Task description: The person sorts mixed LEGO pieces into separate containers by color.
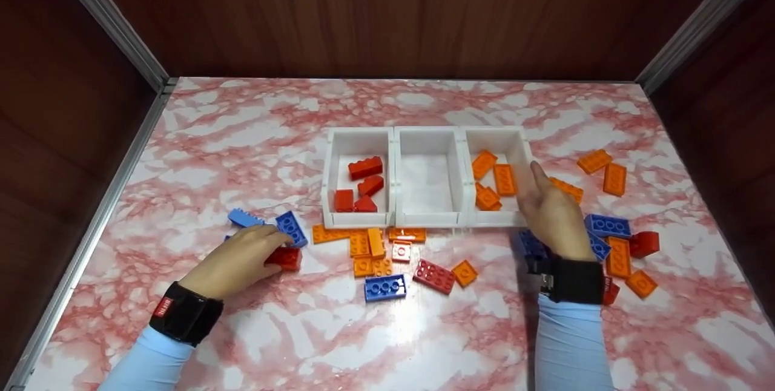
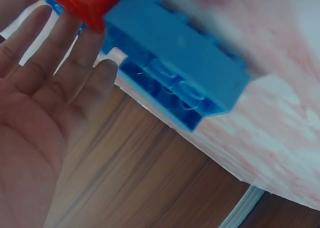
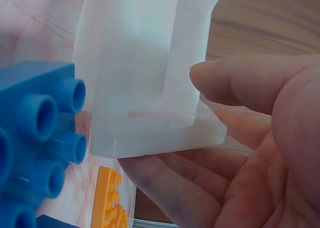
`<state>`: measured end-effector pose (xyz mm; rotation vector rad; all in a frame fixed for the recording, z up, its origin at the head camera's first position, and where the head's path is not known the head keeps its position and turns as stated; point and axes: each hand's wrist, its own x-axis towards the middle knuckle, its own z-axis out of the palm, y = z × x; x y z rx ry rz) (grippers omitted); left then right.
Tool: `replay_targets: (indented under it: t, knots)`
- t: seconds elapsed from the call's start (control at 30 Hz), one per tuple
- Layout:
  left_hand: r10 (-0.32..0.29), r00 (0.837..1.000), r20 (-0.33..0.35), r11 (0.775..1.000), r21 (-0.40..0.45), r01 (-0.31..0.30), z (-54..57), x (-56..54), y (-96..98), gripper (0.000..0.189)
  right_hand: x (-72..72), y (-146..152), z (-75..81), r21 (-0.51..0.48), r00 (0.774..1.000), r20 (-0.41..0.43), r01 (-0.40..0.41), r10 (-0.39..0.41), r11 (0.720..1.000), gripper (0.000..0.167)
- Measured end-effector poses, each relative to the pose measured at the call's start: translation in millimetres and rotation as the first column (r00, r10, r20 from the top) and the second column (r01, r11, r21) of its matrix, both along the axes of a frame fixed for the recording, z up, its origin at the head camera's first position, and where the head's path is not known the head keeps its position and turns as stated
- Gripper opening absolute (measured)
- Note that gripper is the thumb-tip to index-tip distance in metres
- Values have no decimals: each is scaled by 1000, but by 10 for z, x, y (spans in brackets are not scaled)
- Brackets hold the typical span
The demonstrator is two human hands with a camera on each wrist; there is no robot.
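My left hand point(image 1: 245, 255) holds a red brick point(image 1: 290, 259) on the left of the table. In the left wrist view its fingertips meet the edge of the red brick point(image 2: 87, 3), beside a light blue brick point(image 2: 175, 53). Over at the white three-part tray point(image 1: 393, 185), my right hand point(image 1: 557, 215) grips the right wall near its front corner. The right wrist view has the thumb on one side of the tray wall point(image 3: 150, 133) and the fingers point(image 3: 175, 188) on the other. Red bricks point(image 1: 365, 168) lie in the left compartment, orange bricks point(image 1: 504, 180) in the right one.
Orange bricks point(image 1: 359, 244), a red brick point(image 1: 433, 276) and a dark blue brick point(image 1: 385, 287) lie before the tray. Blue bricks point(image 1: 607, 225) and orange bricks point(image 1: 615, 179) are scattered right. Wooden panels point(image 1: 399, 16) enclose the marbled table point(image 1: 254, 131).
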<state>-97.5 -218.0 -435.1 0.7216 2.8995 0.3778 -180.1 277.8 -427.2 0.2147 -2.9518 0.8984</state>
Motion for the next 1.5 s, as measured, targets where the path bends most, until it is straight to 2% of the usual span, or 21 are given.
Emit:
replay_targets:
  t: [0.1,0.17,0.3,0.43,0.53,0.63,0.8,0.87,0.97,1.17,1.33,1.5]
  knots:
    - [-31,999,-12,999,16,32,95,-15,32,35,2,-6,2,0,1000,-6,-4,4,1000,66]
    - [-60,997,-43,997,37,62,177,-40,57,33,1,-9,2,4,1000,-14,-8,8,1000,66]
    - [-99,989,-109,990,90,109,393,-167,153,32,-13,-3,-1,20,999,-30,-13,14,1000,65]
    - [-108,981,-158,986,109,126,618,-425,332,32,-28,1,6,20,999,-38,-18,19,1000,65]
    - [-108,980,-167,984,125,130,751,-691,496,31,-32,-2,14,14,999,-30,-17,18,1000,65]
    - [-97,984,-151,985,129,117,832,-975,671,33,-25,-1,16,12,1000,-22,-15,15,1000,65]
    - [-58,992,-108,995,78,67,824,-1375,899,38,3,-7,4,7,1000,-17,-18,18,1000,65]
    - [-46,994,-99,996,65,53,780,-1482,946,36,7,-18,-7,4,1000,-8,-19,19,1000,66]
    - [-36,994,-103,998,48,41,707,-1583,966,33,-1,-45,-15,1,1000,7,-18,18,1000,66]
    - [-8,994,-107,999,49,13,617,-1644,934,31,-6,-67,-2,12,1000,-7,-14,14,1000,64]
    - [-12,992,-129,998,53,19,598,-1629,878,30,11,-40,-7,26,997,-65,-32,34,999,63]
    - [-8,991,-134,997,79,19,593,-1598,789,31,21,6,-13,21,998,-54,-16,17,1000,64]
